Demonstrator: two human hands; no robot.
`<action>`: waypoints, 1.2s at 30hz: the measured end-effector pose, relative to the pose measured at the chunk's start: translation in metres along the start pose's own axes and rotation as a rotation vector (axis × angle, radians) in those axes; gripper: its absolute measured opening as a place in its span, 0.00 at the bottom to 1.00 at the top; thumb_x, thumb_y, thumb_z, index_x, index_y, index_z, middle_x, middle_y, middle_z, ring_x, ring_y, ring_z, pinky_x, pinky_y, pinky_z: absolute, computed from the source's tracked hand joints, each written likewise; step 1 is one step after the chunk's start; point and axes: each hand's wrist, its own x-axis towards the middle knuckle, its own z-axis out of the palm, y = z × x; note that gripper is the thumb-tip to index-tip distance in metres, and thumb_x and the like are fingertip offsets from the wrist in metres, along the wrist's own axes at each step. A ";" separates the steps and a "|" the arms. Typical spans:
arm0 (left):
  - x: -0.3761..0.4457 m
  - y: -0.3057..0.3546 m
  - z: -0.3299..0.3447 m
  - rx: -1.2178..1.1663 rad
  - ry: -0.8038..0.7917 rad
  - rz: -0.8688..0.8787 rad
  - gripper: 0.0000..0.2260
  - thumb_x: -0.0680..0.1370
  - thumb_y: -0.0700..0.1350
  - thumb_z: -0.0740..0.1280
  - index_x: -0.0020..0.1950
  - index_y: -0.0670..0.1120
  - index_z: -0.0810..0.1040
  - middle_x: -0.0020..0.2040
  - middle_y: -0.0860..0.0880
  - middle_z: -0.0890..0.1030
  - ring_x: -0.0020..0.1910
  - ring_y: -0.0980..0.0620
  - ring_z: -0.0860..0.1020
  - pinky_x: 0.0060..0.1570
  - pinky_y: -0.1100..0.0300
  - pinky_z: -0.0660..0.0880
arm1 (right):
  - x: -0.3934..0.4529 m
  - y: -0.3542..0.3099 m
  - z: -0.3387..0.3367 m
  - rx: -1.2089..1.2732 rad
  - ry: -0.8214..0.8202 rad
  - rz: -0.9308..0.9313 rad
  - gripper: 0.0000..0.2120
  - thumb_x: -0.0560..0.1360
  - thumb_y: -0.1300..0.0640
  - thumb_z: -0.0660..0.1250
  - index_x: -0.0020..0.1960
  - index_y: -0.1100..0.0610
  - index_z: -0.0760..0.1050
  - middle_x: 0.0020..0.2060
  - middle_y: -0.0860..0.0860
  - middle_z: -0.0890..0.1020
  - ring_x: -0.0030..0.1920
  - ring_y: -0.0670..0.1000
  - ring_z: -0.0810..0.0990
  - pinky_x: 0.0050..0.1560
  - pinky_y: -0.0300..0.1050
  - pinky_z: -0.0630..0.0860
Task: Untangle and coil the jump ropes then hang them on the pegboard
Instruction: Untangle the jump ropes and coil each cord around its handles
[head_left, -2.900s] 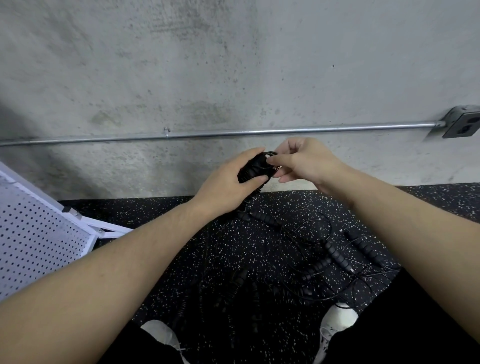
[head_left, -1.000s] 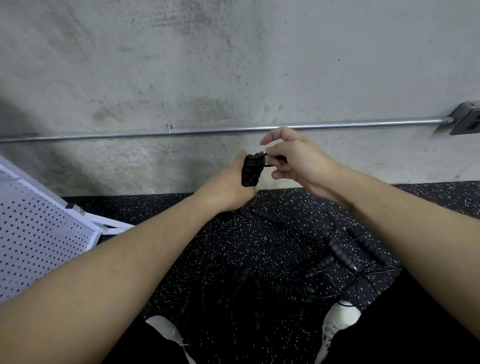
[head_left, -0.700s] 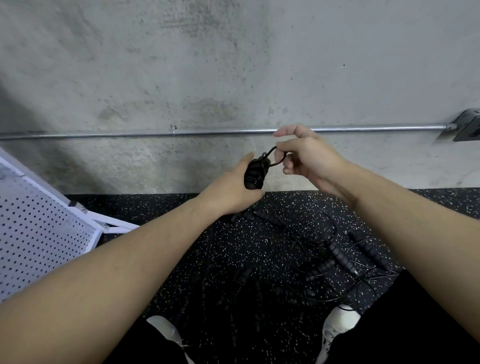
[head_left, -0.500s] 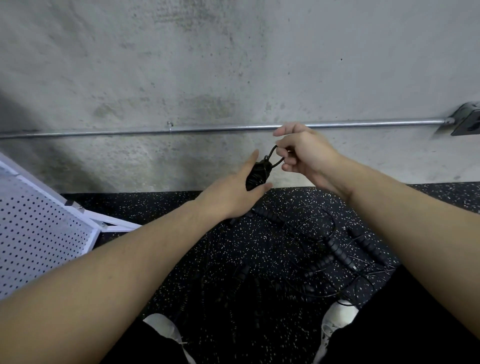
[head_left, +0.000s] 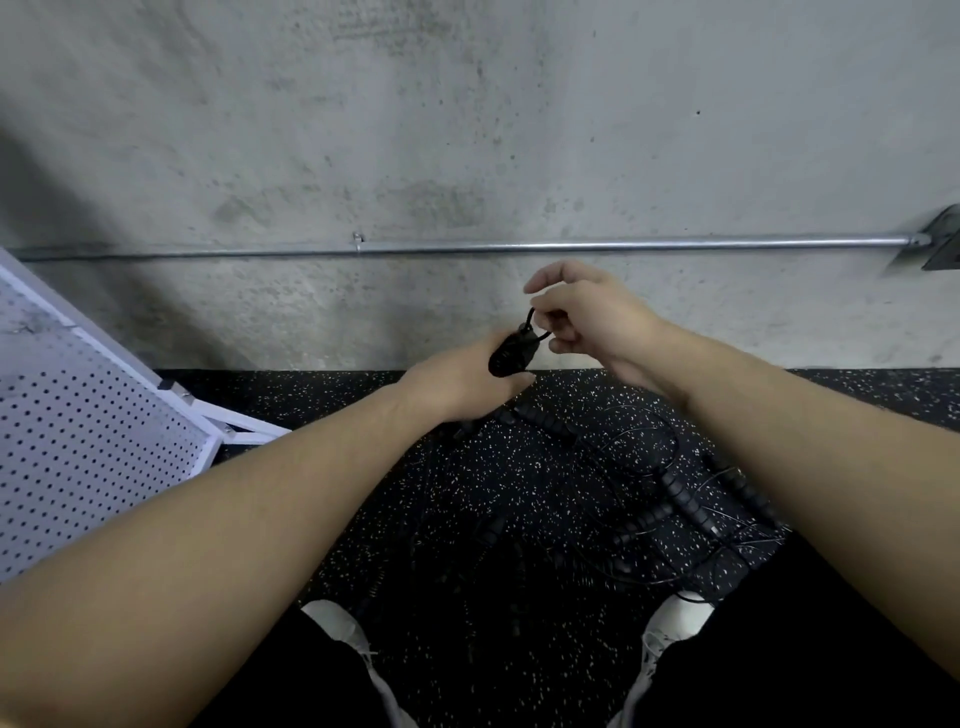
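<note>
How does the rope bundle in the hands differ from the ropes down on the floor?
The held bundle is compact and raised, gripped by the left hand, its cord loop pinched by the right hand. The floor ropes sprawl loose and tangled, untouched. Both are black.

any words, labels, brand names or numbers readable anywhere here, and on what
None can be read.
The bundled jump rope held by the left hand and right hand: plain black, no visible print.
The pegboard: only holes.
The concrete wall and metal box: no marking visible.
</note>
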 end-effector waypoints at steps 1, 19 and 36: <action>-0.002 -0.002 0.000 -0.073 0.022 -0.001 0.28 0.81 0.63 0.63 0.78 0.61 0.59 0.60 0.52 0.80 0.48 0.51 0.79 0.51 0.54 0.75 | -0.001 -0.001 -0.002 0.035 0.003 -0.001 0.09 0.78 0.66 0.63 0.51 0.54 0.76 0.29 0.49 0.78 0.25 0.45 0.69 0.34 0.42 0.72; -0.065 -0.094 0.005 -0.448 0.126 -0.288 0.21 0.72 0.55 0.78 0.60 0.52 0.77 0.53 0.53 0.82 0.48 0.56 0.79 0.43 0.59 0.75 | -0.010 0.026 0.036 -0.621 -0.357 -0.005 0.12 0.84 0.54 0.62 0.65 0.54 0.73 0.50 0.51 0.83 0.40 0.48 0.81 0.42 0.41 0.81; -0.001 -0.211 0.035 -0.265 -0.148 -0.343 0.38 0.71 0.56 0.79 0.75 0.48 0.65 0.61 0.49 0.78 0.54 0.50 0.79 0.48 0.55 0.80 | 0.088 0.146 0.148 -1.057 -0.656 -0.091 0.05 0.78 0.52 0.70 0.48 0.52 0.83 0.41 0.44 0.83 0.43 0.46 0.81 0.45 0.42 0.77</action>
